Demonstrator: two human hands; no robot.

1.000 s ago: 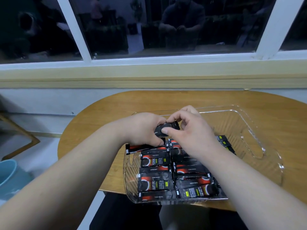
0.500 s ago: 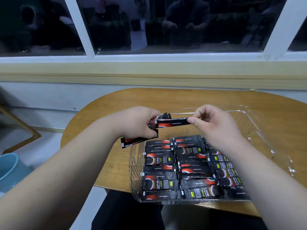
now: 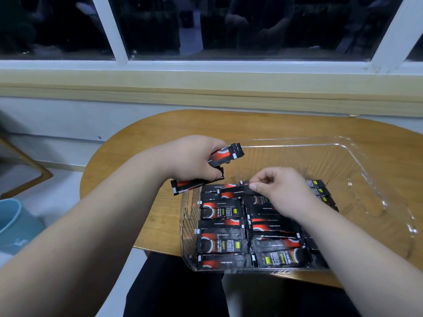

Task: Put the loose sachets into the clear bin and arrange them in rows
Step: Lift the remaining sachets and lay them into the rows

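Observation:
A clear plastic bin (image 3: 357, 179) sits on the wooden table, its near half filled with rows of black-and-red sachets (image 3: 222, 241). My left hand (image 3: 194, 159) hovers over the bin's far left corner and grips a small bundle of sachets (image 3: 225, 155), their ends sticking out on both sides of the fist. My right hand (image 3: 281, 188) is low inside the bin. Its thumb and forefinger pinch a single sachet (image 3: 238, 191) that lies flat at the far end of the left and middle rows. A third row at the right is partly hidden by my right forearm.
The oval wooden table (image 3: 274, 126) stands against a wall under a window sill. A blue bucket (image 3: 13, 227) is on the floor at the left. The far and right parts of the bin hold no sachets.
My right hand pulled one sachet out of the left hand's bundle, then carried it down into the bin onto the far end of the rows. The left hand kept its bundle, staying above the corner.

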